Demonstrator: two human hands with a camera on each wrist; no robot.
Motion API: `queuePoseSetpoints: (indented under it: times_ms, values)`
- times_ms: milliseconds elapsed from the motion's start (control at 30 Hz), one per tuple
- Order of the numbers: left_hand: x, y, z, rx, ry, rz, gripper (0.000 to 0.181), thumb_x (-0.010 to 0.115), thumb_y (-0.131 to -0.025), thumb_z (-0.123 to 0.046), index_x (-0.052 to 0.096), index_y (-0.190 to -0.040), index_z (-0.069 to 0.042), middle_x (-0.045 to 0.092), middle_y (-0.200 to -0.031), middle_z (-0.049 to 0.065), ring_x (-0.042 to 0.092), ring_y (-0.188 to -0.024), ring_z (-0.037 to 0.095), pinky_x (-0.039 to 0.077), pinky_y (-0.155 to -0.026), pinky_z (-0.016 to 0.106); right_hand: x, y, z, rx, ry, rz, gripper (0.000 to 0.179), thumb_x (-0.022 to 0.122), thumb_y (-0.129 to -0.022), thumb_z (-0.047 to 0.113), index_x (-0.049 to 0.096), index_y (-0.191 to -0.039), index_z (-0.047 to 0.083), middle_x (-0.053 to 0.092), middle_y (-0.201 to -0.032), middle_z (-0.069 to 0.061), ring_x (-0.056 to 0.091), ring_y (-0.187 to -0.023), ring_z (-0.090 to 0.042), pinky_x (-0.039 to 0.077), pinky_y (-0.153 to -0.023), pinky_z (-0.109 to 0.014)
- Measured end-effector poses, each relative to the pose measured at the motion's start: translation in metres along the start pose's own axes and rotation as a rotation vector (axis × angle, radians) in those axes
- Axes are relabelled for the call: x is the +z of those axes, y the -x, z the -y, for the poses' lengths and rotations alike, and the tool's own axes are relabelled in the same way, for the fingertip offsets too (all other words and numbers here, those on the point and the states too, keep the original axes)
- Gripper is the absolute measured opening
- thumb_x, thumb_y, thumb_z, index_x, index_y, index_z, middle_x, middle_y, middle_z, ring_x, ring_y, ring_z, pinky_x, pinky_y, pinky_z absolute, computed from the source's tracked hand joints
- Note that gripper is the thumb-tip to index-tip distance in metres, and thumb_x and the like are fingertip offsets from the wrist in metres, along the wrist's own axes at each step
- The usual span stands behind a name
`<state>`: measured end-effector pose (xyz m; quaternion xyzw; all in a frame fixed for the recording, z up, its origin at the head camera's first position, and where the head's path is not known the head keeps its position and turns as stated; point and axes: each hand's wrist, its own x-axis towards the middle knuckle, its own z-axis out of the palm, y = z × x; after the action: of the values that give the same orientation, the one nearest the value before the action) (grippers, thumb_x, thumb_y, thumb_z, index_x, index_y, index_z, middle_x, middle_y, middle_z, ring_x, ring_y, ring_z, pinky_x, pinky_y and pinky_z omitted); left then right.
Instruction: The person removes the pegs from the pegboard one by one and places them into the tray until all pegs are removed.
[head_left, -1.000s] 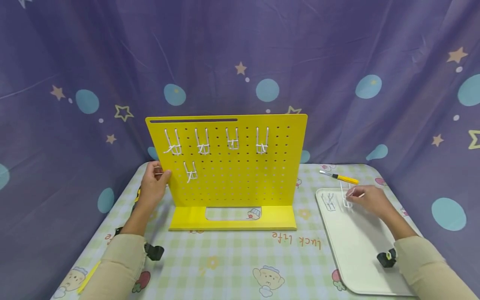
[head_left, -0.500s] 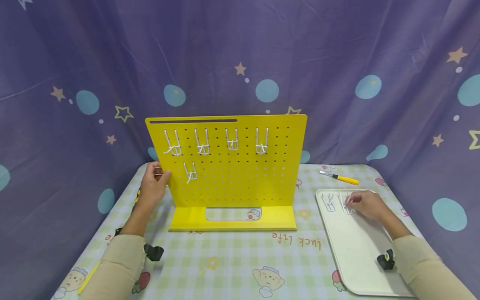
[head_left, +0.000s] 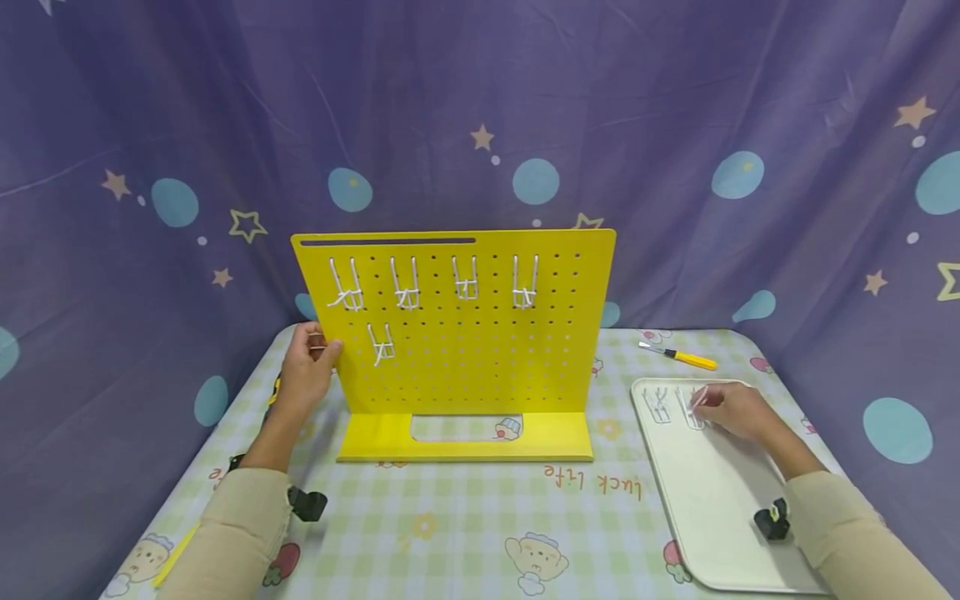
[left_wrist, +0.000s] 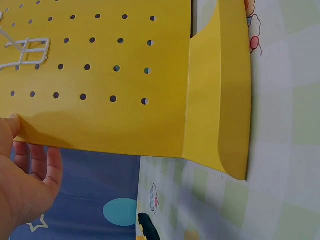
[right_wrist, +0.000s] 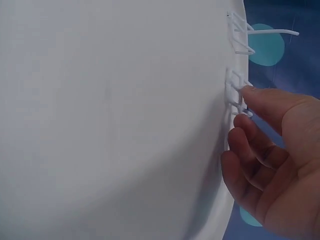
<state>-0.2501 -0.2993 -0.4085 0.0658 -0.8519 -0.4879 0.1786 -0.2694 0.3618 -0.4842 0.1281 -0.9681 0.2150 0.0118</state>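
A yellow pegboard [head_left: 465,367] stands upright, with several white wire hooks in its upper rows, one of them a lone hook [head_left: 381,344] on a lower row. My left hand [head_left: 306,375] grips its left edge; in the left wrist view the thumb lies on the front face and the fingers [left_wrist: 52,162] are behind. On the right, my right hand [head_left: 738,408] pinches a prong of a white wire pegboard hook [right_wrist: 232,92] between thumb and forefinger at the tray's far end. Another wire hook [head_left: 657,407] lies beside it in the tray.
The white tray [head_left: 727,500] lies along the table's right side. Beyond it is a screwdriver [head_left: 696,360] with a yellow handle. A black-and-yellow object [head_left: 273,392] is partly hidden behind my left arm, and a yellow strip [head_left: 177,554] lies at lower left.
My right hand has lowered the wire hook from slightly above the tray down to its surface. The left hand and the pegboard have stayed put.
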Motion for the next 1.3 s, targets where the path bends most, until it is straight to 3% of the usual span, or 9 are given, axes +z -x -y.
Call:
queuePoseSetpoints:
  times_ms: [200, 367, 500, 633, 967, 1067, 1133, 1200, 1300]
  values:
    - [0.0, 0.0, 0.0, -0.004, -0.002, 0.007, 0.036, 0.055, -0.105, -0.024, 0.044, -0.134, -0.005, 0.053, -0.113, 0.008, 0.054, -0.087, 0.001, 0.048, -0.07, 0.01, -0.021, 0.002, 0.011, -0.007, 0.01, 0.019, 0.02, 0.076, -0.087, 0.019, 0.073, -0.101, 0.005, 0.072, -0.082, -0.002, 0.06, -0.073, -0.013, 0.044, -0.065, -0.031]
    - [-0.001, 0.001, -0.002, -0.007, -0.009, 0.015, 0.037, 0.054, -0.105, -0.025, 0.043, -0.134, -0.006, 0.053, -0.114, 0.009, 0.053, -0.089, 0.002, 0.048, -0.07, 0.01, -0.045, 0.003, 0.029, -0.021, 0.028, -0.036, 0.028, 0.076, -0.088, 0.019, 0.072, -0.108, 0.001, 0.074, -0.086, -0.006, 0.067, -0.075, -0.02, 0.047, -0.064, -0.032]
    - [-0.002, 0.001, -0.003, -0.005, -0.001, 0.014, 0.037, 0.055, -0.105, -0.024, 0.043, -0.135, -0.004, 0.053, -0.114, 0.01, 0.053, -0.088, -0.001, 0.048, -0.071, 0.011, -0.06, 0.004, 0.053, -0.022, 0.037, -0.089, 0.025, 0.076, -0.089, 0.022, 0.073, -0.109, 0.006, 0.075, -0.09, -0.006, 0.07, -0.078, -0.022, 0.048, -0.066, -0.033]
    - [-0.002, 0.002, -0.004, -0.007, 0.004, 0.015, 0.038, 0.055, -0.105, -0.023, 0.043, -0.135, -0.004, 0.054, -0.115, 0.011, 0.053, -0.087, -0.001, 0.048, -0.071, 0.011, -0.066, 0.005, 0.086, -0.074, 0.04, -0.139, 0.021, 0.076, -0.089, 0.019, 0.075, -0.107, 0.01, 0.075, -0.09, -0.004, 0.067, -0.077, -0.018, 0.048, -0.065, -0.032]
    - [0.001, 0.0, -0.002, -0.013, -0.012, 0.027, 0.038, 0.054, -0.106, -0.025, 0.042, -0.136, -0.006, 0.054, -0.118, 0.011, 0.054, -0.093, 0.005, 0.047, -0.072, 0.011, -0.049, -0.001, 0.159, -0.276, -0.021, -0.185, 0.016, 0.076, -0.089, 0.01, 0.077, -0.105, 0.012, 0.076, -0.094, -0.002, 0.063, -0.074, -0.011, 0.049, -0.062, -0.025]
    - [0.0, 0.0, -0.001, -0.017, -0.011, 0.023, 0.037, 0.054, -0.106, -0.025, 0.043, -0.136, -0.007, 0.054, -0.119, 0.012, 0.054, -0.094, 0.007, 0.047, -0.073, 0.01, -0.041, -0.007, 0.179, -0.302, -0.039, -0.189, 0.015, 0.076, -0.089, 0.011, 0.077, -0.104, 0.013, 0.076, -0.098, -0.002, 0.064, -0.074, -0.011, 0.053, -0.064, -0.029]
    - [0.0, 0.0, -0.002, -0.017, -0.012, 0.017, 0.037, 0.055, -0.105, -0.024, 0.043, -0.136, -0.007, 0.055, -0.119, 0.012, 0.054, -0.094, 0.007, 0.047, -0.072, 0.01, -0.036, -0.012, 0.194, -0.307, -0.056, -0.19, 0.014, 0.076, -0.09, 0.012, 0.078, -0.104, 0.013, 0.076, -0.097, -0.001, 0.063, -0.074, -0.011, 0.055, -0.076, -0.04]
    - [-0.001, 0.001, -0.002, -0.017, -0.013, 0.016, 0.037, 0.055, -0.105, -0.024, 0.043, -0.136, -0.007, 0.055, -0.119, 0.013, 0.054, -0.094, 0.008, 0.047, -0.072, 0.01, -0.03, -0.018, 0.211, -0.324, -0.077, -0.193, 0.014, 0.076, -0.09, 0.013, 0.078, -0.104, 0.012, 0.076, -0.096, -0.001, 0.063, -0.074, -0.011, 0.055, -0.077, -0.044]
    - [-0.002, 0.0, 0.0, -0.016, -0.011, 0.018, 0.037, 0.055, -0.105, -0.025, 0.043, -0.137, -0.007, 0.055, -0.119, 0.013, 0.055, -0.094, 0.006, 0.048, -0.073, 0.01, -0.02, -0.028, 0.235, -0.369, -0.107, -0.208, 0.013, 0.075, -0.091, 0.014, 0.078, -0.104, 0.012, 0.076, -0.095, 0.0, 0.062, -0.073, -0.01, 0.055, -0.077, -0.038]
